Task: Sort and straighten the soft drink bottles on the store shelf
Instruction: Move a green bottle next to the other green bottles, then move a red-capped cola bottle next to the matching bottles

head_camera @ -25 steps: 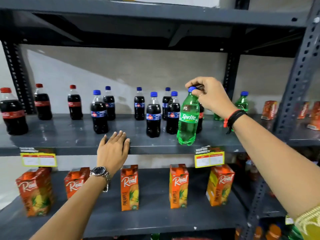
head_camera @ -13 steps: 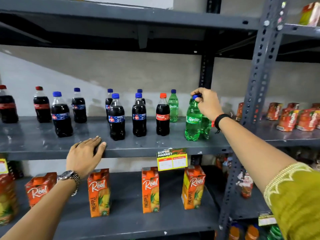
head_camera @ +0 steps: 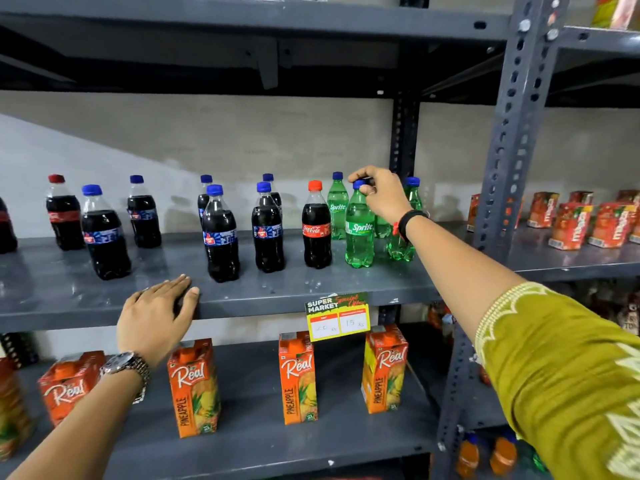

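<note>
A green Sprite bottle [head_camera: 360,237] with a blue cap stands upright on the grey middle shelf [head_camera: 277,289]. My right hand [head_camera: 382,195] pinches its cap from above. Two more Sprite bottles stand close by: one behind it [head_camera: 337,211] and one to its right [head_camera: 403,245], partly hidden by my wrist. A red-capped Coca-Cola bottle [head_camera: 317,233] stands just left of the held bottle. Several dark cola bottles with blue caps [head_camera: 221,237] are scattered further left. My left hand [head_camera: 156,317] lies flat on the shelf's front edge, fingers spread, holding nothing.
Orange Real pineapple juice cartons [head_camera: 298,379] stand on the shelf below. A price tag [head_camera: 337,317] hangs from the shelf edge. A perforated upright post [head_camera: 512,133] divides this bay from the right one, where small red juice cartons [head_camera: 571,225] stand.
My right hand carried the Sprite bottle to the right and set it down among the other green bottles. The view turned right. My left hand stayed on the shelf edge.
</note>
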The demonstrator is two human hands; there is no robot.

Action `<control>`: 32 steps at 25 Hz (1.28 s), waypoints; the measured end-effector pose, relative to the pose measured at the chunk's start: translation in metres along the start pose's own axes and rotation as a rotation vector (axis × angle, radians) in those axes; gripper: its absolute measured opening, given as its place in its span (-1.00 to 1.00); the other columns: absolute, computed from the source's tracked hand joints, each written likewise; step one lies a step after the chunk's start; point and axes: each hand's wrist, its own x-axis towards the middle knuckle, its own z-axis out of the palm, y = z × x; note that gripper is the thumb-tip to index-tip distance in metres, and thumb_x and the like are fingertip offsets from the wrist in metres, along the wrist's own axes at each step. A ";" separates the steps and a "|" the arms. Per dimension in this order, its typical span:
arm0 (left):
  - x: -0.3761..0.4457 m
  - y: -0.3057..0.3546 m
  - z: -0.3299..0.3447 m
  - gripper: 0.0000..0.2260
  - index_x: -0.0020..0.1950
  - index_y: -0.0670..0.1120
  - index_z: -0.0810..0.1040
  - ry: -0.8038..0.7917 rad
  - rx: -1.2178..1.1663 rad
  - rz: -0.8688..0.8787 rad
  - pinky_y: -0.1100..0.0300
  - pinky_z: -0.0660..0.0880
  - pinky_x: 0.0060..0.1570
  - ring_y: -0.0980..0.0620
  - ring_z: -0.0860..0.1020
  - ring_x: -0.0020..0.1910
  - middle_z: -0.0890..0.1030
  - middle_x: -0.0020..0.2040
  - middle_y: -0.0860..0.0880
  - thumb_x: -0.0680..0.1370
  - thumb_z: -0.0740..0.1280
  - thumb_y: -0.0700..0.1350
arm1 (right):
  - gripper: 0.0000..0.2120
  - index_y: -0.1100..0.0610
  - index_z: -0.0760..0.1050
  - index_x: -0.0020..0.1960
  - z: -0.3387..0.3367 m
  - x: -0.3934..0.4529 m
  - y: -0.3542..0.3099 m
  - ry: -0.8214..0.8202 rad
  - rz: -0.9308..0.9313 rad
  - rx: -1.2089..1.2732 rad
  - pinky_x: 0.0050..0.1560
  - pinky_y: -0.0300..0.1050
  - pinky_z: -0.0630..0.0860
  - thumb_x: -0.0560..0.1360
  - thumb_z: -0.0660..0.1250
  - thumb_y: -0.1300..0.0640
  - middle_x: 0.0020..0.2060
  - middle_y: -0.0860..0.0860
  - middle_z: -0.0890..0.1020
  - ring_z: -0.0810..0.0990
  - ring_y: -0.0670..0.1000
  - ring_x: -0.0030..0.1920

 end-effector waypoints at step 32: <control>-0.011 -0.130 -0.064 -0.63 0.28 -0.08 0.47 -0.095 -0.012 0.059 -0.07 0.24 0.31 -0.06 0.37 0.38 0.50 0.32 -0.09 0.58 0.09 0.04 | -0.77 0.18 0.60 0.04 0.049 -0.028 -0.172 -0.118 -0.221 -0.073 0.04 -0.37 0.52 0.38 0.43 0.24 -0.09 0.03 0.66 0.60 -0.10 -0.09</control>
